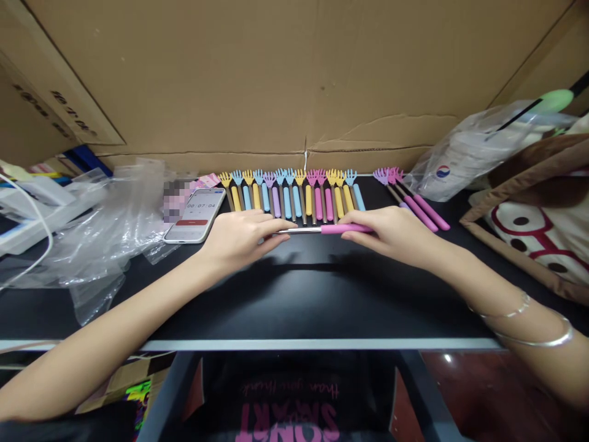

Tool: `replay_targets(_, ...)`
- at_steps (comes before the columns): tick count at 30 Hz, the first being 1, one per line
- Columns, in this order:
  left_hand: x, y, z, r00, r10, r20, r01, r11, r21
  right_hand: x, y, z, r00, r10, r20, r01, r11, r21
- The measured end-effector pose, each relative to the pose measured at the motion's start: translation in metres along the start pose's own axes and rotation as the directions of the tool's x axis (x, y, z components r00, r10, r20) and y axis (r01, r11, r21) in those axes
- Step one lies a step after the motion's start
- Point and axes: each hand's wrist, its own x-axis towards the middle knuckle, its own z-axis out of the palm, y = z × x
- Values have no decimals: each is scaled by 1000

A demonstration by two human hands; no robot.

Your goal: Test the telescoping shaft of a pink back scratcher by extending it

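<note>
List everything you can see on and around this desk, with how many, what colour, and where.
held back scratcher: one, pink handle with a metal rod, lying crosswise between both hands
row of back scratchers: about a dozen, yellow, blue, purple and pink, side by side at the desk's back edge
separate back scratchers: two or three, pink and purple, right of the row
phone: one, white, timer on screen, left of the row
plastic bags: several, clear, left side
bag with logo: one, clear, back right
desk: one, black
cardboard: brown, behind the desk
bracelets: two, silver, right wrist
left hand: fingers on the rod end
right hand: fingers on the pink handle
</note>
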Motion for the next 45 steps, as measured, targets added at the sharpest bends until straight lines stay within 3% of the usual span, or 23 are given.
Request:
replay_targets(4,0,-5,-1,990,-79,116,87,994,-60,-1,7,-7,999,-24,29,24,999,-20)
replay_targets(10,3,-8,-7,957,-166,236,190,978,-83,-1,16,-12,976,21,217,-34,998,60)
replay_targets(20,3,-16,-5,930,-159,332,198,977,-84,-7,33,-14,921,11,389,-115,963,246)
replay_targets(28,-1,-18,3,940,-93,328,150,976,-155,-5,35,-13,870,-57,490,-145,919,366)
replay_targets(38,0,-17,6,950,-11,313,60,987,-148,0,34,-8,900,-13,435,-105,964,245)
replay_targets(45,1,-15,6,916,-22,401,90,984,-152,-1,32,-4,916,25,401,-89,986,142)
